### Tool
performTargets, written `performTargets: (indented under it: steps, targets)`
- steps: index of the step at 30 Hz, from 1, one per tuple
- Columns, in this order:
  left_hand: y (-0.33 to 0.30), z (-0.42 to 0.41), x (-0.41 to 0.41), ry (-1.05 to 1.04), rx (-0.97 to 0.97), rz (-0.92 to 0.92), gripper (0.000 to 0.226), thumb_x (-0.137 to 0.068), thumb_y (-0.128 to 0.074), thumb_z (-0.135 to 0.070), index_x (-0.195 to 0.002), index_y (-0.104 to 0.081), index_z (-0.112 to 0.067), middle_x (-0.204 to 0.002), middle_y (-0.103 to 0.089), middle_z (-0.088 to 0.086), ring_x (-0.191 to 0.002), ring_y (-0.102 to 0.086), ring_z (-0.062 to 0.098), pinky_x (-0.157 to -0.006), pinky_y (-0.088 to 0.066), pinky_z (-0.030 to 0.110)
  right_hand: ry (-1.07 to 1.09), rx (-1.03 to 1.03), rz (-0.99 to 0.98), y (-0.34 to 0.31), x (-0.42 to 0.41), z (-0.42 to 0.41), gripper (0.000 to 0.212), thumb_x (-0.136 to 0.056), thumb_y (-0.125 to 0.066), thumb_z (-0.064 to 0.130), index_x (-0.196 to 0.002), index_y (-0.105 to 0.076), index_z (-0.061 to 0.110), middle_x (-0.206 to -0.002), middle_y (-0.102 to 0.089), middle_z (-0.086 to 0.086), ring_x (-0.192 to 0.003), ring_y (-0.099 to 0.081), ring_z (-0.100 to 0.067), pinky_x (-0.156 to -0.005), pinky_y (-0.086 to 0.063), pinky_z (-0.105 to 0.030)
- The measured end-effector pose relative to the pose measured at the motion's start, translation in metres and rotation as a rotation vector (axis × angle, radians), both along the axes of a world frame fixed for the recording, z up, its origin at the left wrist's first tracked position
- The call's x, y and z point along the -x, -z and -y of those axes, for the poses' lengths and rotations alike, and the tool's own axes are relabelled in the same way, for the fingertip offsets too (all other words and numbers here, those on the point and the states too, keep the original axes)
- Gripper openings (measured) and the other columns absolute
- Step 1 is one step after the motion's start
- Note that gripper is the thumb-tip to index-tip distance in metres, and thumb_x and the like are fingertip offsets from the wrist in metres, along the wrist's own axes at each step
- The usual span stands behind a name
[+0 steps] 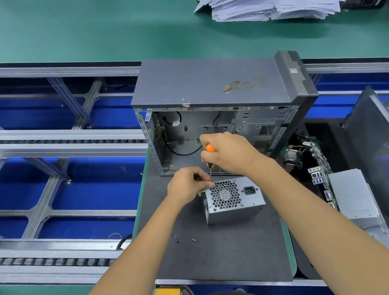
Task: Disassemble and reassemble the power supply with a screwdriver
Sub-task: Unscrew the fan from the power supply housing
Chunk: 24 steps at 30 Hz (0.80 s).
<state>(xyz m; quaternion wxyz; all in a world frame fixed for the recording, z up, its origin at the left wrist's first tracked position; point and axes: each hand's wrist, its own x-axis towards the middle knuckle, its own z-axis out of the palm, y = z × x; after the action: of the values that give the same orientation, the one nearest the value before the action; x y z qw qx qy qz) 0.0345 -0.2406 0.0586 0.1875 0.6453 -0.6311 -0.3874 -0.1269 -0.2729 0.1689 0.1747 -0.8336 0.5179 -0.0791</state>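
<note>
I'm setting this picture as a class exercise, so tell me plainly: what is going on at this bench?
A person is working on a power supply that sits on a dark mat in front of an open, mostly empty computer case. The right hand grips an orange-handled screwdriver pointed down at the supply's top left corner, while the left hand pinches something small there, probably a screw. A few loose screws lie on the mat nearby. A circuit board stands to the right.
</note>
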Motion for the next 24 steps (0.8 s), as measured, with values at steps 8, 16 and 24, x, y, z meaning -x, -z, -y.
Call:
performTargets:
  steps: [8,16,24]
  targets:
    - [-0.007,0.007,0.001,0.1,-0.049,-0.061,0.022,-0.071,-0.092,-0.03,-0.074,-0.071,-0.024,-0.074,-0.072,-0.007,-0.07,-0.069,0.011,-0.07,-0.056,0.03,-0.018,-0.007,-0.067,-0.003,-0.003,0.003,0.018,-0.089,-0.051,0.04,-0.079,-0.044,0.026,-0.068,-0.057,0.005,-0.062,-0.051,-0.013,-0.056,-0.034,-0.032]
    - [0.002,0.003,0.006,-0.004,-0.085,-0.168,0.023,-0.074,-0.091,-0.018,-0.078,-0.07,-0.009,-0.084,-0.075,0.013,-0.07,-0.064,0.015,-0.07,-0.055,0.035,-0.162,-0.006,-0.085,-0.01,0.0,0.004,0.012,-0.085,-0.047,0.038,-0.085,-0.036,0.033,-0.08,-0.05,0.008,-0.068,-0.052,-0.015,-0.054,-0.027,-0.031]
    - [0.01,-0.008,0.007,-0.18,-0.226,-0.429,0.02,-0.078,-0.086,-0.007,-0.088,-0.069,-0.013,-0.091,-0.071,0.014,-0.081,-0.068,0.018,-0.073,-0.062,0.034,-0.249,0.026,-0.089,-0.013,0.004,0.006,0.013,-0.089,-0.049,0.02,-0.088,-0.04,0.03,-0.086,-0.051,0.007,-0.07,-0.05,-0.015,-0.057,-0.036,-0.035]
